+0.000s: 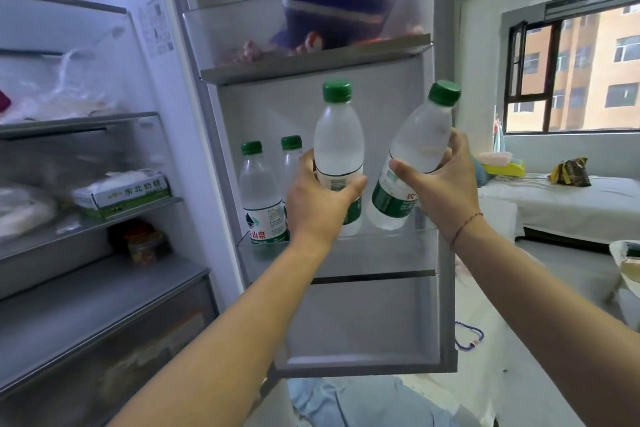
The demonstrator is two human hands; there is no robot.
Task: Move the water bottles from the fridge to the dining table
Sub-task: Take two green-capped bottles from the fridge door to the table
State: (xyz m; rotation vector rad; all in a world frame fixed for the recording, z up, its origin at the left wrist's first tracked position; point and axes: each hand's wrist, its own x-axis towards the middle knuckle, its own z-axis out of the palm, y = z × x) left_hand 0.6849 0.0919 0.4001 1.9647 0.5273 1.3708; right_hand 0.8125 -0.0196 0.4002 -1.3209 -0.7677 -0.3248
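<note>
Left hand gripped upright bottle; right hand gripped tilted bottle. Two bottles remained in door bin, behind left hand.

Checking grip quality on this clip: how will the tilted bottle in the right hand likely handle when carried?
The tilted water bottle looks full, so probably heavy for its size. Its fogged surface may be slippery. The right hand wraps its middle, which should limit swinging.

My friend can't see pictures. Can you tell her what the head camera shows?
Two bare hands each hold a green-capped water bottle at an open fridge door: the left hand holds one upright, the right hand one tilted. Two more bottles stand in the door shelf.
</note>
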